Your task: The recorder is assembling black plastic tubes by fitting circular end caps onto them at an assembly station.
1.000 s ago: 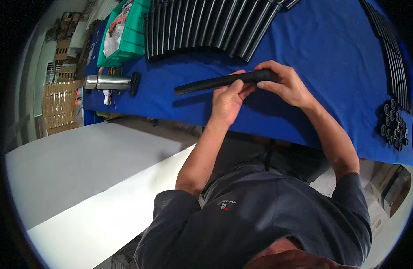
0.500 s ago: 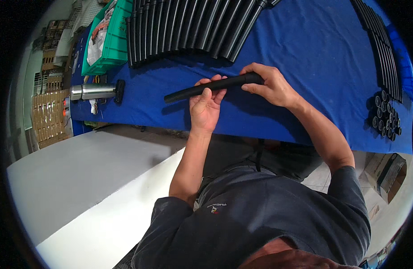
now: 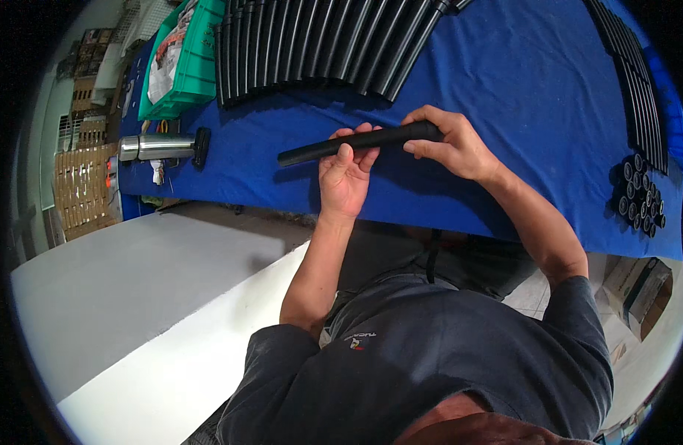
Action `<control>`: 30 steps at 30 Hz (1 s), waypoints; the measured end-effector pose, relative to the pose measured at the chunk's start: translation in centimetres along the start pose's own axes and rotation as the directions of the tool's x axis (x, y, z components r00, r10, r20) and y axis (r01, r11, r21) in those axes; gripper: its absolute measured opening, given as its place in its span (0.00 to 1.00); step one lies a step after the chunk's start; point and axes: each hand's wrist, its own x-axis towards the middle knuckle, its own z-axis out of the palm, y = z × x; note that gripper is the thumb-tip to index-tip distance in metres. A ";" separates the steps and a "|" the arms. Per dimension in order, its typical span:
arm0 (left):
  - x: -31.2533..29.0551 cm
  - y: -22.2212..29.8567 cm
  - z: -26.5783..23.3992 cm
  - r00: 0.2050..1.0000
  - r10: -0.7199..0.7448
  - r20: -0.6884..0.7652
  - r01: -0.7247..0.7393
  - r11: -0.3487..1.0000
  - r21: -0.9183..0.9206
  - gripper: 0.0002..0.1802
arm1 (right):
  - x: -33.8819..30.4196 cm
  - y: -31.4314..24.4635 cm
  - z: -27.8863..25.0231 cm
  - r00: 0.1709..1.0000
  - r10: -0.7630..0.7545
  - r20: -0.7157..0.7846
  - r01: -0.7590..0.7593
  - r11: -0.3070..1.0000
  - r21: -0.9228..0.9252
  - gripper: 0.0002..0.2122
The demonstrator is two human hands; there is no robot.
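Observation:
A black tapered tube (image 3: 389, 138) lies across both my hands, just above the blue-covered table. My left hand (image 3: 344, 174) holds it near the middle from below, palm up, with the thumb on the near side and fingers behind. At its thicker right end, my right hand (image 3: 451, 144) grips the tube between thumb and fingers. The narrow end points left and slightly toward me. Beyond my hands lies a row of similar black tubes (image 3: 323, 44), side by side.
A green crate (image 3: 197, 78) with papers stands at the far left, a steel flask (image 3: 157, 147) nearer. At the right are stacked black tubes (image 3: 645, 111) and a cluster of short black rings (image 3: 641, 196). The blue cloth (image 3: 504, 81) covers the table. A cardboard box (image 3: 641, 297) is on the floor.
Both hands keep their grip on the tube. Hands, tube and table things appear shifted slightly to the right in the view.

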 end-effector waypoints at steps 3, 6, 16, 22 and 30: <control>0.1 0.0 -0.1 1.000 0.006 0.005 -0.006 1.000 0.027 0.15 | 0.1 -0.8 -0.5 0.999 0.038 0.008 -0.037 0.995 -0.094 0.13; 0.0 -0.2 -0.3 0.999 0.035 0.002 -0.035 0.999 0.022 0.16 | 0.4 0.1 -0.1 0.960 -0.267 -0.083 0.248 0.950 -0.190 0.13; 0.3 -0.2 -0.6 0.998 0.056 0.040 -0.056 0.998 -0.008 0.14 | 0.1 -1.0 -0.3 0.993 0.112 0.039 -0.110 0.993 -0.042 0.13; 0.6 0.0 -0.3 0.999 0.026 0.046 -0.025 1.000 -0.008 0.14 | 0.3 -0.9 -0.9 0.994 0.099 0.050 -0.095 0.992 -0.078 0.13; 0.7 0.2 -0.9 0.994 0.017 0.110 -0.006 0.996 -0.093 0.17 | 0.3 0.0 -1.0 0.953 -0.299 0.044 0.294 0.886 -0.359 0.17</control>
